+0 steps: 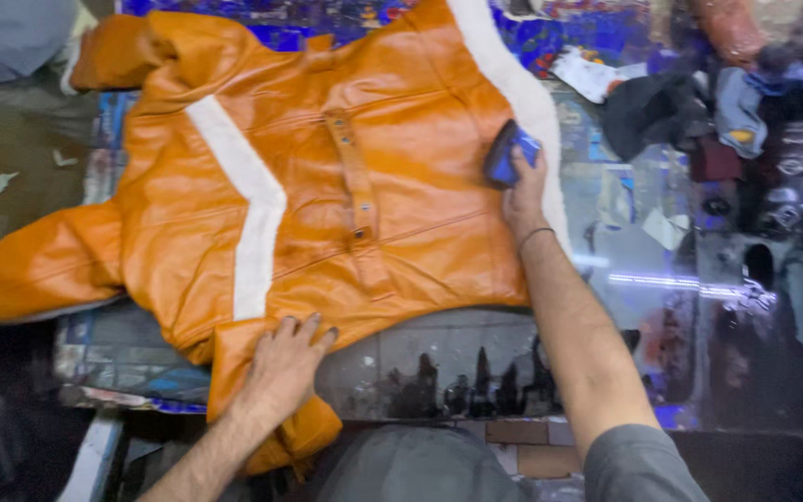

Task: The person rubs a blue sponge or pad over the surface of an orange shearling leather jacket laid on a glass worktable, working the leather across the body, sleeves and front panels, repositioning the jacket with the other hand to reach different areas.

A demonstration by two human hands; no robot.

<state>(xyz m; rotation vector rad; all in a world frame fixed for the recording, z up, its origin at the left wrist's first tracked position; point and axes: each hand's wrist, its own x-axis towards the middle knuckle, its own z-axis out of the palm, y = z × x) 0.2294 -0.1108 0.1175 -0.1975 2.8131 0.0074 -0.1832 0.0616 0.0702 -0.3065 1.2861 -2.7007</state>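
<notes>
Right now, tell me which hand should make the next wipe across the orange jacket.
Right. The right hand already holds the blue pad against the orange jacket near its white trim. The left hand lies flat on the jacket's lower edge, pinning it to the glass table, so it is probably best left there.

Your arms are bare below short grey sleeves, a thin dark band circles your right wrist (536, 234), and grey clothing covers your lap.

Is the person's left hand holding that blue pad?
No, the left hand presses flat on the orange jacket near its hem, while the right hand holds the blue pad.
</notes>
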